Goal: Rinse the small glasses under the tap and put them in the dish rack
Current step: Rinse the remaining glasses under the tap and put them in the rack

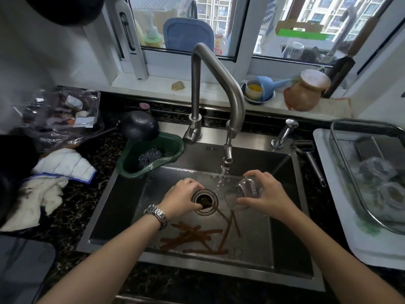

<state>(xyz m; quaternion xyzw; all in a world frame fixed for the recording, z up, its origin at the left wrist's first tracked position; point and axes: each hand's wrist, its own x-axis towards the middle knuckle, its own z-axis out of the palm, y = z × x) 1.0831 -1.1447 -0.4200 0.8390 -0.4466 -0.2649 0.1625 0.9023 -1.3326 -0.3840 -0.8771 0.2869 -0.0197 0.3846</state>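
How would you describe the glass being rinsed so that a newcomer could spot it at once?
Start at the steel sink and follow the tap down to its running stream. Just right of that water, the right hand grips a small clear glass, tilted on its side. Unlike the glasses resting in the dish rack on the right, it is held over the basin.

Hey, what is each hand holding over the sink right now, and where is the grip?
The right hand holds a small clear glass, tilted, grip around its sides. The left hand holds nothing; it rests by the round metal sink drain.
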